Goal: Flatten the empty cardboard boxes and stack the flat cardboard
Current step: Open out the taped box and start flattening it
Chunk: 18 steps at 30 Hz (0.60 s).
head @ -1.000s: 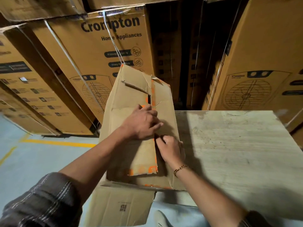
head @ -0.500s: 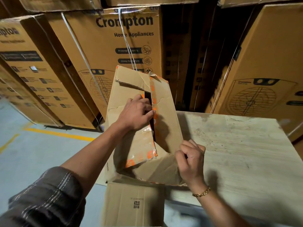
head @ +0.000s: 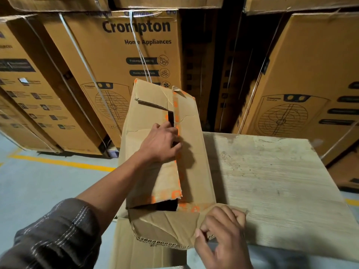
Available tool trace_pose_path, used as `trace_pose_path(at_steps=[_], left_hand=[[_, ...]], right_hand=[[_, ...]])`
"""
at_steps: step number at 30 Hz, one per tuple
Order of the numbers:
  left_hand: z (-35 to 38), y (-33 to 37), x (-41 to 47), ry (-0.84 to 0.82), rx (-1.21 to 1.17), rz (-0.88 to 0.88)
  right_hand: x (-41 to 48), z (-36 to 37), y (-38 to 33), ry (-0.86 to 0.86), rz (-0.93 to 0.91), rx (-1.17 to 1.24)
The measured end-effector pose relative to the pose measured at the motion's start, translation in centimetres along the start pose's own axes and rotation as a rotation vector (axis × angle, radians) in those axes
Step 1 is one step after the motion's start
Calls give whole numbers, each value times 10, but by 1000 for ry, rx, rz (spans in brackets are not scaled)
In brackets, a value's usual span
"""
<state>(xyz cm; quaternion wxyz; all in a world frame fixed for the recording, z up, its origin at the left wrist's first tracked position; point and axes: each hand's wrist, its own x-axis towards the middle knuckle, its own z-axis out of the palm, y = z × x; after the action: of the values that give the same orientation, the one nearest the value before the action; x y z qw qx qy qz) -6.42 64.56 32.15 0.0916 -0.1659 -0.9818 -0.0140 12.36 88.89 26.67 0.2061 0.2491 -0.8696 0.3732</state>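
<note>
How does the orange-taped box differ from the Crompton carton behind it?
The orange-taped box is plain, creased and torn, its flaps split open; the Crompton carton is printed and bound with white straps. The box is smaller and gripped by the left hand and right hand; the carton stands untouched. Both are brown cardboard.

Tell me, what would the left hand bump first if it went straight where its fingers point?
Probably the cardboard box, its right top flap, just across the dark slit from the left hand. Depth is hard to judge.

Torn, half-opened cardboard box (head: pixel 192 152) on table edge
</note>
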Motion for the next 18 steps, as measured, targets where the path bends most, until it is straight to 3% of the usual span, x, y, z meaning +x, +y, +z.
trace_pose_path(at_steps=[2,4,7,9,14,18], left_hand=[[2,5,2,-13,35,2],[5,8,2,-36,80,13],[7,12,1,-88,105,22],[8,14,0,-112,111,23],[11,17,-4,-107,145,37],[13,12,-7,-33,154,35]], right_hand=[[-4,-6,0,-80,92,-29],[0,-13,0,-266,157,-98],[17,-22,0,-833,311,-168],[25,-20,7,-1040,376,-159],[61,13,36,-895,408,-178],[97,30,46,-933,463,-208]])
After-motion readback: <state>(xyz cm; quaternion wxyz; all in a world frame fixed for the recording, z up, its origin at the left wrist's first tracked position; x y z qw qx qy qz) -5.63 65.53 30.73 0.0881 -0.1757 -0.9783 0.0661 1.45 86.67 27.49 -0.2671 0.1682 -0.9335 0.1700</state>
